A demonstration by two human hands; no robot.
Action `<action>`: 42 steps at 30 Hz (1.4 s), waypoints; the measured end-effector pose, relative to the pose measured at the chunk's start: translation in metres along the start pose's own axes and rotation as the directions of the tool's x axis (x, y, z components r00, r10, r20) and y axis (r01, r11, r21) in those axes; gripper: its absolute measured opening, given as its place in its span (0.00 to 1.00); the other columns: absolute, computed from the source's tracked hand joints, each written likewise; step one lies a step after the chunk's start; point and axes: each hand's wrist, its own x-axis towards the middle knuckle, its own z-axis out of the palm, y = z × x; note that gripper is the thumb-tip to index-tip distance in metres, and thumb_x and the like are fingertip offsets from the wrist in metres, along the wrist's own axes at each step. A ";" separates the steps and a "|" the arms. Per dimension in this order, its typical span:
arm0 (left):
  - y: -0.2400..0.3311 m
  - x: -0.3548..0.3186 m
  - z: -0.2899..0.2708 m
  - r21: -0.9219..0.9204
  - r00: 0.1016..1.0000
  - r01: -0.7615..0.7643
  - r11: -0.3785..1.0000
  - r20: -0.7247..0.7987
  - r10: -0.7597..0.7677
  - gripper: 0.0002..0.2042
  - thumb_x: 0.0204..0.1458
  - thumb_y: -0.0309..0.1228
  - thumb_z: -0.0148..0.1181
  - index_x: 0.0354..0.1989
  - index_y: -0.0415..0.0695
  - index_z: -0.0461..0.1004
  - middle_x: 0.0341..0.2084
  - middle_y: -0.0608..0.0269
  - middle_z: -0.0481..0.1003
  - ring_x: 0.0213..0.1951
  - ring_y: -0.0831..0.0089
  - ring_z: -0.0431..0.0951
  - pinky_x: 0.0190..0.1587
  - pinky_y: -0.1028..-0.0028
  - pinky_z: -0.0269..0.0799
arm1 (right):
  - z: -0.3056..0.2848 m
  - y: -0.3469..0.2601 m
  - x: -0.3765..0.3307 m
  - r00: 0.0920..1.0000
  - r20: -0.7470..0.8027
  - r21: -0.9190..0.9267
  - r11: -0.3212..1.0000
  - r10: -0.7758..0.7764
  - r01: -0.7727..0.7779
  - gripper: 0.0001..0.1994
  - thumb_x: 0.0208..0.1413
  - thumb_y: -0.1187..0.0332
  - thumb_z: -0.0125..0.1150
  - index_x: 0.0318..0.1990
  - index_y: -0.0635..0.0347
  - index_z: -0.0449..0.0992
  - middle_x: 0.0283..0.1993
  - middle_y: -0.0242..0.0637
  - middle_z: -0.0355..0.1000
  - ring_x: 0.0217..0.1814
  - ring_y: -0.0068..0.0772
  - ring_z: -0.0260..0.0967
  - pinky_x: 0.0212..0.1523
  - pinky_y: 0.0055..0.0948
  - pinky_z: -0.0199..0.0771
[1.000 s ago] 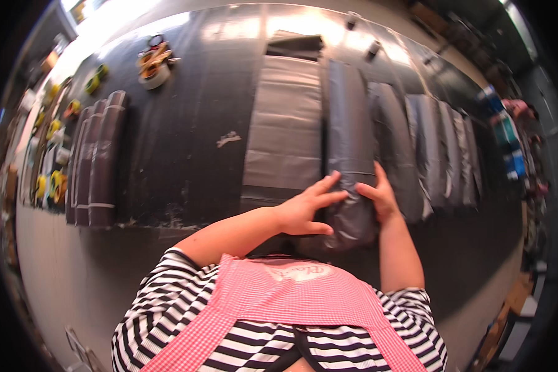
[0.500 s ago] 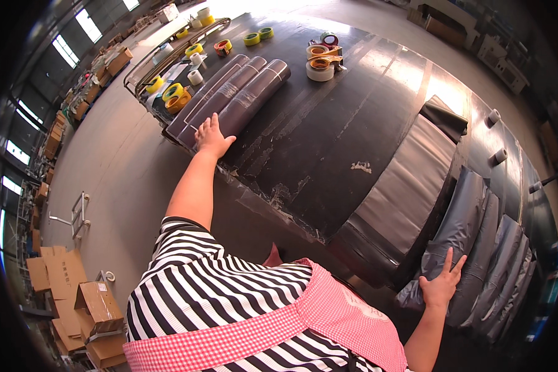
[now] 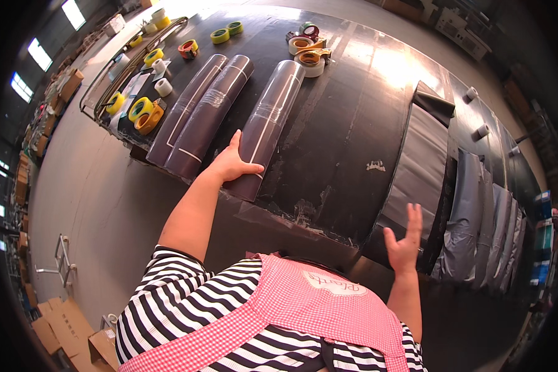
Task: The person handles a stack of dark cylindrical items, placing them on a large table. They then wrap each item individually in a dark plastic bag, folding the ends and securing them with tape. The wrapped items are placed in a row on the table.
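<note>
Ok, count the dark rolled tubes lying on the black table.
3. One roll lies under the left hand; two more lie side by side to its left. None seem hidden.

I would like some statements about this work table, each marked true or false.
1. The left hand rests on a dark purple plastic roll. True.
2. The right hand holds a roll of tape. False: it is open and empty, above the grey folded sheet.
3. Three dark rolls lie on the black table. True.
4. The yellow tape rings lie by the right hand. False: they lie at the far left.
</note>
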 end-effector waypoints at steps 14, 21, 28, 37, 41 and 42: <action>0.056 -0.069 0.115 -0.922 0.624 0.188 0.339 0.379 0.683 0.50 0.44 0.44 0.75 0.73 0.45 0.48 0.59 0.56 0.66 0.59 0.66 0.70 0.59 0.65 0.69 | 0.056 -0.080 0.021 0.805 0.545 0.786 0.191 0.235 -0.588 0.48 0.59 0.50 0.66 0.75 0.58 0.41 0.63 0.45 0.64 0.61 0.37 0.67 0.62 0.39 0.68; 0.123 -0.071 0.203 -0.578 0.390 -0.383 0.720 0.606 0.694 0.36 0.55 0.44 0.67 0.68 0.42 0.60 0.58 0.52 0.68 0.58 0.64 0.71 0.60 0.66 0.67 | -0.015 0.008 -0.039 0.816 0.523 0.849 -0.238 0.246 -0.473 0.36 0.50 0.50 0.71 0.61 0.61 0.67 0.50 0.43 0.75 0.48 0.38 0.76 0.50 0.41 0.79; 0.214 -0.013 0.274 -0.237 0.343 -0.881 0.410 0.278 0.897 0.07 0.53 0.30 0.64 0.38 0.41 0.80 0.33 0.57 0.75 0.34 0.61 0.79 0.42 0.67 0.75 | -0.120 0.038 -0.175 0.818 0.451 0.892 -0.150 0.356 -0.427 0.36 0.42 0.53 0.76 0.55 0.67 0.71 0.43 0.43 0.77 0.42 0.37 0.79 0.45 0.37 0.84; 0.231 -0.006 0.345 0.389 0.152 -0.912 -0.128 0.612 0.776 0.07 0.46 0.28 0.58 0.34 0.43 0.77 0.40 0.60 0.75 0.42 0.62 0.75 0.49 0.62 0.74 | -0.136 0.024 -0.260 0.763 0.456 0.850 0.029 0.457 -0.526 0.55 0.31 0.64 0.83 0.70 0.65 0.55 0.64 0.39 0.66 0.66 0.35 0.64 0.69 0.35 0.60; 0.229 0.024 0.344 0.191 0.078 -0.982 -0.002 0.411 0.908 0.06 0.47 0.29 0.58 0.33 0.42 0.77 0.33 0.64 0.77 0.42 0.62 0.76 0.44 0.58 0.74 | -0.130 0.019 -0.242 0.793 0.421 0.797 0.237 0.441 -0.556 0.60 0.30 0.65 0.82 0.74 0.61 0.50 0.69 0.40 0.61 0.71 0.36 0.58 0.71 0.34 0.53; 0.235 0.031 0.339 0.072 0.211 -0.977 0.199 0.415 0.885 0.04 0.51 0.26 0.57 0.33 0.42 0.77 0.33 0.60 0.78 0.37 0.62 0.79 0.41 0.66 0.75 | -0.128 0.021 -0.240 0.802 0.393 0.757 0.336 0.449 -0.560 0.60 0.31 0.64 0.82 0.74 0.60 0.49 0.70 0.41 0.61 0.72 0.37 0.58 0.71 0.34 0.54</action>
